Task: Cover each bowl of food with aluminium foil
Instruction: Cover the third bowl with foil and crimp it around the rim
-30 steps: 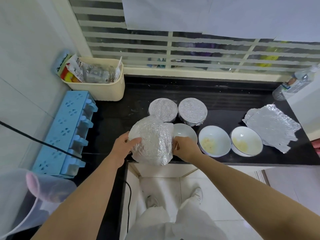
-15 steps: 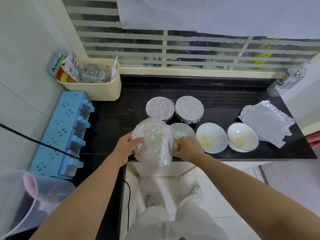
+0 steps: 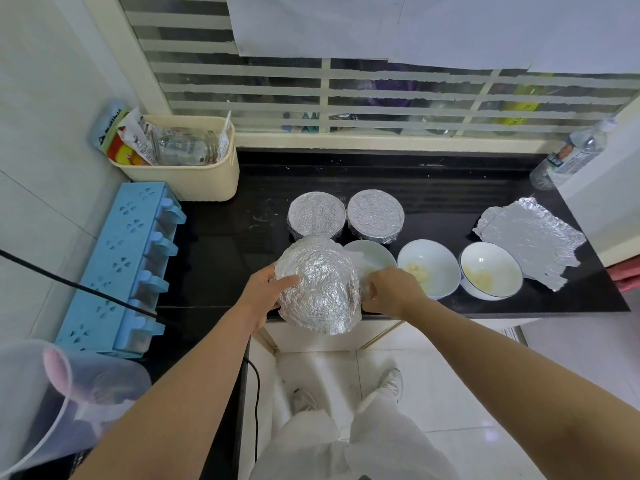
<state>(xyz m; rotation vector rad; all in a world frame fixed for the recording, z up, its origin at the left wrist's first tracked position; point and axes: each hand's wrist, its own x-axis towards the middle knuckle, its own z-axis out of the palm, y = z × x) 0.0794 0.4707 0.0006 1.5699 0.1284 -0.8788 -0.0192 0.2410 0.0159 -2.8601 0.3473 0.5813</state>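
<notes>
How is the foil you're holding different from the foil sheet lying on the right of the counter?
The held foil is moulded into a round dome; the sheet lies flat with ragged edges. The held foil is gripped by the left hand and right hand, tilted, at the front edge of the counter; the sheet rests untouched on it. Both are crinkled and silver.

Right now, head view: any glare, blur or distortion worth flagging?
Head view: wide-angle bowing along the window bars and counter edge; bright glints on the foil-wrapped bowl; left hand and right hand sharp, no evident motion blur.
</notes>
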